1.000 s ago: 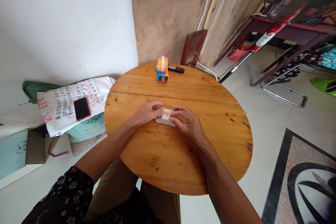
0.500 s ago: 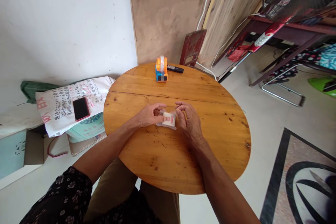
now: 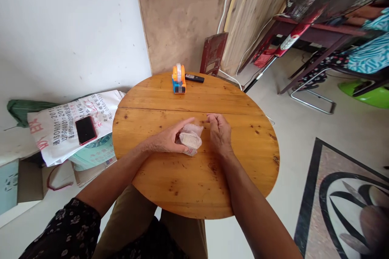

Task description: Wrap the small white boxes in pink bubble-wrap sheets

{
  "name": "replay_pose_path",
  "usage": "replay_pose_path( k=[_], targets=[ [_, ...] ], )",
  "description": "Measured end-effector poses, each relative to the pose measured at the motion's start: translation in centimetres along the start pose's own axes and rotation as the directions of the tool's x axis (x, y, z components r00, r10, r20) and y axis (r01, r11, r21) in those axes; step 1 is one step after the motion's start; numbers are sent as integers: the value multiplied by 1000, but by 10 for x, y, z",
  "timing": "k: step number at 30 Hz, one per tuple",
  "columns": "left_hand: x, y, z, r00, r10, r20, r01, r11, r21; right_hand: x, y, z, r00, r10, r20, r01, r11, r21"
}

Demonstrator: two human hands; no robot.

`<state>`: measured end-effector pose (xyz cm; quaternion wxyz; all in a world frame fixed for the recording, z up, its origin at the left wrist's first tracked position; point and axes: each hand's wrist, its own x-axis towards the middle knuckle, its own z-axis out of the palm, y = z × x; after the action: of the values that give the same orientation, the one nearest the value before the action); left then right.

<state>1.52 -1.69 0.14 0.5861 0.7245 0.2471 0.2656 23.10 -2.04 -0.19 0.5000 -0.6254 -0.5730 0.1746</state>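
A small white packet point(image 3: 191, 141) in clear wrap, likely bubble wrap, lies near the middle of the round wooden table point(image 3: 170, 186). Its wrap crumples upward at the far side, and a bit of red print shows at its near edge. My left hand point(image 3: 170, 137) grips the packet from the left, thumb along the near side and fingers behind it. Just right of the packet, apart from it, is my right hand point(image 3: 220, 133), with its fingers curled in and pressed together. Whatever may be between those fingertips is hidden.
At the table's far edge stand an orange and blue tape dispenser point(image 3: 179, 79) and a black remote-like object point(image 3: 194, 78). A phone point(image 3: 86, 130) rests on a printed white sack point(image 3: 103, 107) at left. A wooden chair point(image 3: 213, 52) and a fan point(image 3: 322, 0) stand beyond.
The packet has turned in my left hand, so its red-printed face no longer points up. My right hand has drawn away from it and curled its fingers. The view has shifted slightly right.
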Motion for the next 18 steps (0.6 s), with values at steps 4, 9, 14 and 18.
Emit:
replay_pose_path(
  k=[4,9,14,18],
  targets=[
    [1,-4,0,1000,-13,-4,13,998,-57,1,2,-9,989,76,129,-105,966,235],
    [5,-5,0,998,-16,-59,9,993,-120,-4,-4,-21,917,55,395,-170,949,264],
    [5,-9,0,1000,6,-29,-11,988,-152,-8,-10,-11,862,83,501,-226,946,233],
    [5,-8,2,1000,15,16,-13,990,-141,-12,-11,2,874,113,472,-280,912,301]
  ],
)
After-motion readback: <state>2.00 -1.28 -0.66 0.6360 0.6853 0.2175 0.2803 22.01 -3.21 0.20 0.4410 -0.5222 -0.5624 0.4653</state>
